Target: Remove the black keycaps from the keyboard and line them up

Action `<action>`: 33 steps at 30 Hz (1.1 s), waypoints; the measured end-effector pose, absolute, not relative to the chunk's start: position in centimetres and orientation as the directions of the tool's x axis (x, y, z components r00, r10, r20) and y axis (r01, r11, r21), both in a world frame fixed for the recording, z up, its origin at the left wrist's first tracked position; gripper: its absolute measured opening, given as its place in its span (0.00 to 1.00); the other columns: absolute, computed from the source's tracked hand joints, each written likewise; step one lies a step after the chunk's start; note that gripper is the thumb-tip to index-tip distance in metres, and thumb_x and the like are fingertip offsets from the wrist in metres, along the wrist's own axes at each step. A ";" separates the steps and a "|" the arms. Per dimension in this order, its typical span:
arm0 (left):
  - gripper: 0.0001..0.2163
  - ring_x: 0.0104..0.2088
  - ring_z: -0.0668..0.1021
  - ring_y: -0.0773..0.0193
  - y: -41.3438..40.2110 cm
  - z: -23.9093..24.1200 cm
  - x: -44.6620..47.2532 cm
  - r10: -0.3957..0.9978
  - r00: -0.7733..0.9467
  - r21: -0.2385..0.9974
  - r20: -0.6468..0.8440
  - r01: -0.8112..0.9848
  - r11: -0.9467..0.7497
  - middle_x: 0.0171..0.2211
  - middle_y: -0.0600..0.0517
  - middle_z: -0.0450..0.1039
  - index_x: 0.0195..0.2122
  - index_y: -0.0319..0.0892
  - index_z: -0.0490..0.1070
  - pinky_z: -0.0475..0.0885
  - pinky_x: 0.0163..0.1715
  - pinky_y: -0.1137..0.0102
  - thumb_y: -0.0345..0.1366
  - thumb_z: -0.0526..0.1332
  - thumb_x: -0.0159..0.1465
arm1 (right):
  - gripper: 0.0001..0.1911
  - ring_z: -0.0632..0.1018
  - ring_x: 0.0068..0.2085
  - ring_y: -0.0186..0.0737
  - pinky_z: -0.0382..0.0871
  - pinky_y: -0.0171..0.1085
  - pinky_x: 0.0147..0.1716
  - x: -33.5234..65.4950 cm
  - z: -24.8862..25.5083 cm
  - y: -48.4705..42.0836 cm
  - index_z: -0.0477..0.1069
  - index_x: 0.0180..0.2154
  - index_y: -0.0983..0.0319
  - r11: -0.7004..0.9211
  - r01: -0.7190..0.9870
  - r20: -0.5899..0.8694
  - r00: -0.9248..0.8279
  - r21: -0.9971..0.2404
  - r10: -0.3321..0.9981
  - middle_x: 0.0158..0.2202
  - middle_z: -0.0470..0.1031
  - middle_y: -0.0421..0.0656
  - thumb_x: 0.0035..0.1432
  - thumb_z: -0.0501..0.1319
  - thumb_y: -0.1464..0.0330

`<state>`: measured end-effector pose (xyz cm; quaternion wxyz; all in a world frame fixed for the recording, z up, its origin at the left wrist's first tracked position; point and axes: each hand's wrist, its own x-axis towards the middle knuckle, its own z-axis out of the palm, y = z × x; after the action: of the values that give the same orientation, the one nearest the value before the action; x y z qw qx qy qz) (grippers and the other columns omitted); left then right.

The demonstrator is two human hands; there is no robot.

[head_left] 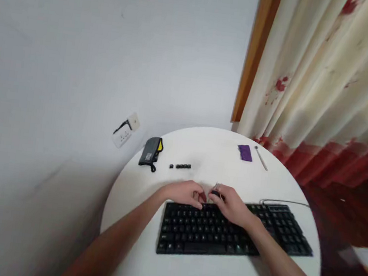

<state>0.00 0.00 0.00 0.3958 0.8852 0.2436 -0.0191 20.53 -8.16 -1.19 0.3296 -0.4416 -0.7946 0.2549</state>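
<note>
The keyboard lies flat on the white table. At its back edge the right hand is closed on a small wire tool; the left hand curls just beside, presumably for steadiness, its grip indeterminable. Loose keys lie lined up beyond, seemingly to preserve their order.

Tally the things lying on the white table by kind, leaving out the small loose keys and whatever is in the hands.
Keyboard: 1
Grey pouch: 1
Purple cloth: 1
Brush: 1
Total: 4
</note>
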 end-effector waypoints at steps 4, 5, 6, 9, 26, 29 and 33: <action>0.13 0.30 0.74 0.66 0.1 -0.3 0.0 0.425 0.872 0.670 -0.244 0.469 -0.576 0.31 0.54 0.74 0.40 0.40 0.75 0.66 0.30 0.75 0.37 0.69 0.55 | 0.13 0.72 0.33 0.37 0.63 0.36 0.36 20.6 -1.1 -8.1 0.72 0.34 0.62 0.502 0.489 0.320 -0.409 -0.714 0.854 0.31 0.73 0.43 0.66 0.53 0.65; 0.13 0.30 0.74 0.66 0.1 -0.4 0.0 0.425 0.870 0.666 -0.249 0.472 -0.578 0.31 0.54 0.74 0.40 0.40 0.75 0.66 0.30 0.75 0.37 0.69 0.54 | 0.13 0.72 0.34 0.37 0.63 0.36 0.36 20.5 -1.1 -8.2 0.72 0.33 0.62 0.507 0.472 0.321 -0.421 -0.721 0.848 0.32 0.73 0.43 0.66 0.53 0.65; 0.12 0.31 0.74 0.66 0.2 -0.4 0.0 0.423 0.870 0.663 -0.254 0.475 -0.579 0.31 0.54 0.74 0.39 0.40 0.75 0.66 0.30 0.74 0.37 0.69 0.54 | 0.13 0.72 0.34 0.38 0.63 0.36 0.36 20.4 -1.1 -8.2 0.72 0.33 0.61 0.510 0.458 0.321 -0.430 -0.728 0.844 0.32 0.73 0.43 0.66 0.53 0.64; 0.12 0.31 0.75 0.65 0.4 -0.5 -0.1 0.407 0.871 0.671 -0.275 0.477 -0.567 0.31 0.54 0.74 0.38 0.39 0.75 0.66 0.30 0.74 0.37 0.68 0.54 | 0.12 0.73 0.36 0.38 0.64 0.36 0.38 19.9 -1.3 -8.4 0.72 0.33 0.61 0.512 0.438 0.320 -0.440 -0.739 0.839 0.33 0.73 0.43 0.66 0.54 0.64; 0.13 0.29 0.72 0.67 0.3 -1.1 -0.2 0.430 0.871 0.694 -0.238 0.462 -0.552 0.28 0.56 0.71 0.34 0.39 0.72 0.64 0.28 0.75 0.42 0.68 0.54 | 0.11 0.73 0.37 0.38 0.65 0.36 0.39 18.4 -1.8 -8.8 0.73 0.33 0.61 0.500 0.441 0.308 -0.438 -0.745 0.845 0.34 0.71 0.43 0.66 0.54 0.67; 0.13 0.28 0.72 0.67 0.2 -1.1 -0.1 0.427 0.873 0.700 -0.235 0.457 -0.549 0.27 0.57 0.70 0.33 0.39 0.72 0.64 0.28 0.75 0.42 0.69 0.53 | 0.11 0.73 0.37 0.38 0.65 0.36 0.39 18.5 -1.9 -8.8 0.73 0.33 0.61 0.499 0.434 0.311 -0.434 -0.750 0.845 0.33 0.71 0.43 0.66 0.54 0.67; 0.09 0.30 0.73 0.66 1.1 -1.3 -0.2 0.424 0.878 0.707 -0.224 0.446 -0.549 0.27 0.56 0.71 0.34 0.39 0.73 0.66 0.31 0.74 0.39 0.66 0.57 | 0.12 0.73 0.37 0.38 0.65 0.35 0.39 18.5 -2.1 -8.7 0.73 0.33 0.61 0.489 0.421 0.328 -0.399 -0.764 0.856 0.33 0.71 0.42 0.66 0.54 0.66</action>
<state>-0.23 1.05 -1.33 0.4053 0.8801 0.2470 -0.0133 18.51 -8.70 -2.15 0.3655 -0.4084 -0.7817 0.2976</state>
